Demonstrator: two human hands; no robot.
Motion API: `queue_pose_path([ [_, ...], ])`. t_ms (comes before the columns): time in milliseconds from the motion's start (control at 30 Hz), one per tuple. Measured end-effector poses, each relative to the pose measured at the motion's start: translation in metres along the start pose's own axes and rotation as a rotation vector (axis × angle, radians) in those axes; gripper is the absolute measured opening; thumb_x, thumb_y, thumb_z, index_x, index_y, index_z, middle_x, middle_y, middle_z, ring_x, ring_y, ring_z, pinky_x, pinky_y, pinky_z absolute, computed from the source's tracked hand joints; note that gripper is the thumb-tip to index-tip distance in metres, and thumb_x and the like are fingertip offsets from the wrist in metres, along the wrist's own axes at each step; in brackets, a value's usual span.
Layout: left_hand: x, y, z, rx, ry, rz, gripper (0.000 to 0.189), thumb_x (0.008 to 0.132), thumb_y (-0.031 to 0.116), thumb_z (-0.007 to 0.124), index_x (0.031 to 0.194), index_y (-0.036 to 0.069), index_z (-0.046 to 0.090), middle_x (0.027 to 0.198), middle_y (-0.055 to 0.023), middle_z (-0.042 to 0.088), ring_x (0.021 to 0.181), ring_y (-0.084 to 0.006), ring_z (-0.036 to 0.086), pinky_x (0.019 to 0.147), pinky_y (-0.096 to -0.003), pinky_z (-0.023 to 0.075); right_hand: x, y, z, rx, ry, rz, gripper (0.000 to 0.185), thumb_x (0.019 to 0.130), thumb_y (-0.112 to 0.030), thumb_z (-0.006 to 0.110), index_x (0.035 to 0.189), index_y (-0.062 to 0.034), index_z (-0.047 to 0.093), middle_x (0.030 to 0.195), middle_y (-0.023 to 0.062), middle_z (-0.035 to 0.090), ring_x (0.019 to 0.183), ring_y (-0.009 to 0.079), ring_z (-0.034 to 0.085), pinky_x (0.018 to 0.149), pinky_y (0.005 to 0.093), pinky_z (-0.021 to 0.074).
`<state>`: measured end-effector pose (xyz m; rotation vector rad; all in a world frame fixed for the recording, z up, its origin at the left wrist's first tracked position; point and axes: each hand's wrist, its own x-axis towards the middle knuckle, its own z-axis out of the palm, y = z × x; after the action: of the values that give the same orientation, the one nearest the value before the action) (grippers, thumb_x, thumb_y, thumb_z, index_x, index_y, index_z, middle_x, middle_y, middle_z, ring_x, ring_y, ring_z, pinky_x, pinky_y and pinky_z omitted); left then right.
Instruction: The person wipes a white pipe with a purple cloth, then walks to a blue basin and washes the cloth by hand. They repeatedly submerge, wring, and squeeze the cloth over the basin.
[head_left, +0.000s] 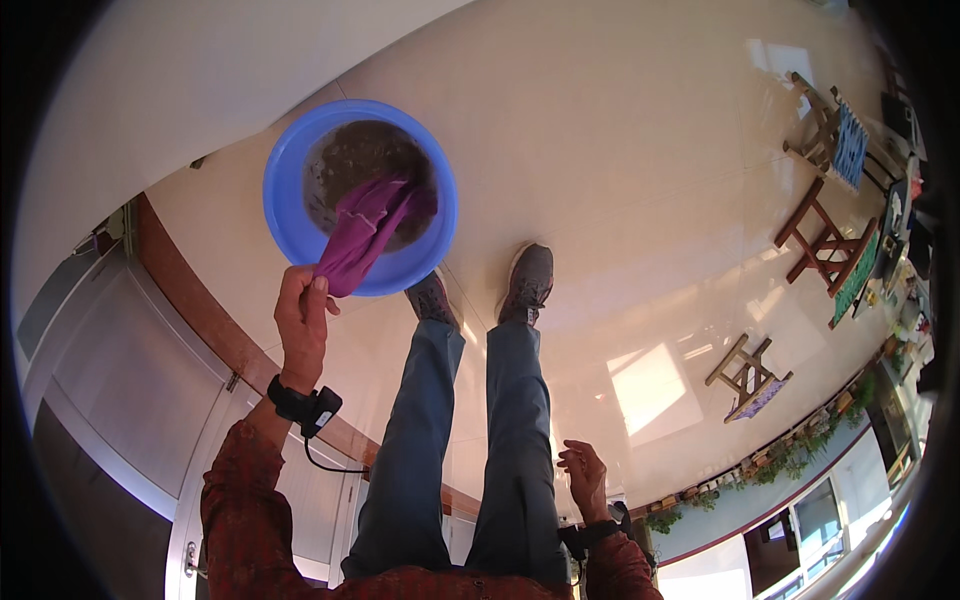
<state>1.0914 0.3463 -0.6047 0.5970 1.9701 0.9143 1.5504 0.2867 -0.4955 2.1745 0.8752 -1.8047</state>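
A purple cloth (360, 240) hangs from my left hand (304, 311), pinched between thumb and fingers at its near end. Its far end lies in murky dark water (367, 154) inside a round blue plastic basin (285, 180). The basin sits on the floor just beyond my left shoe (433, 300), and its rim hides part of that shoe. My right hand (585, 476) hangs beside my right leg with nothing in it, fingers loosely bent and apart. Both wrists wear black straps with a small device and cable.
Folding stools with woven seats, one blue (847, 146), one green (855, 277) and one purple (754, 397), stand on the tiled floor (600, 150) to the right. Potted plants (780, 465) line the right wall. A white panelled door (135, 375) is at left. A pale surface (187, 67) fills the upper left.
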Motion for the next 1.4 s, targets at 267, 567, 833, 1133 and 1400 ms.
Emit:
queue_pose_path([
  [267, 0.065, -0.168, -0.014, 0.402, 0.361, -0.141, 0.015, 0.096, 0.015, 0.056, 0.094, 0.001, 0.055, 0.076, -0.0104, 0.056, 0.067, -0.0227, 0.052, 0.066, -0.0339, 0.0455, 0.010, 0.017, 0.000, 0.011, -0.001, 0.013, 0.028, 0.096, -0.016, 0.055, 0.117, 0.0022, 0.061, 0.090, 0.0140, 0.069, 0.080, 0.0201, 0.069, 0.074, 0.0320, 0.0554],
  [567, 0.107, -0.239, 0.045, 0.903, 0.072, 0.207, 0.039, 0.086, 0.018, 0.066, 0.121, 0.004, 0.056, 0.123, -0.0161, 0.055, 0.111, -0.0358, 0.053, 0.091, -0.0474, 0.0462, 0.015, 0.038, -0.002, -0.003, 0.040, 0.034, 0.029, 0.095, -0.018, 0.055, 0.116, 0.0008, 0.061, 0.087, 0.0113, 0.069, 0.079, 0.0195, 0.069, 0.071, 0.0304, 0.0542],
  [833, 0.126, -0.248, 0.110, 1.152, -0.098, 0.031, 0.029, 0.079, 0.021, 0.072, 0.103, 0.009, 0.062, 0.106, -0.0119, 0.061, 0.105, -0.0351, 0.056, 0.088, -0.0477, 0.0471, 0.015, 0.044, 0.001, 0.021, 0.048, 0.069, 0.031, 0.096, -0.021, 0.055, 0.117, 0.0002, 0.061, 0.090, 0.0119, 0.069, 0.080, 0.0191, 0.069, 0.070, 0.0298, 0.0532],
  [1133, 0.116, -0.204, 0.053, 0.419, -0.029, -0.027, 0.017, 0.090, 0.020, 0.064, 0.093, 0.004, 0.059, 0.077, -0.0156, 0.061, 0.073, -0.0328, 0.059, 0.070, -0.0390, 0.0477, 0.014, 0.030, 0.002, 0.031, 0.014, 0.004, 0.031, 0.097, -0.022, 0.054, 0.118, -0.0001, 0.061, 0.090, 0.0111, 0.069, 0.080, 0.0194, 0.069, 0.070, 0.0295, 0.0527],
  [1400, 0.098, -0.221, -0.031, 0.475, -0.040, -0.361, 0.038, 0.081, 0.033, 0.073, 0.102, 0.002, 0.064, 0.098, -0.0240, 0.067, 0.094, -0.0402, 0.064, 0.083, -0.0443, 0.0497, 0.010, 0.029, -0.003, 0.039, 0.025, 0.021, 0.029, 0.096, -0.019, 0.054, 0.117, -0.0001, 0.061, 0.089, 0.0112, 0.069, 0.081, 0.0193, 0.069, 0.070, 0.0298, 0.0535],
])
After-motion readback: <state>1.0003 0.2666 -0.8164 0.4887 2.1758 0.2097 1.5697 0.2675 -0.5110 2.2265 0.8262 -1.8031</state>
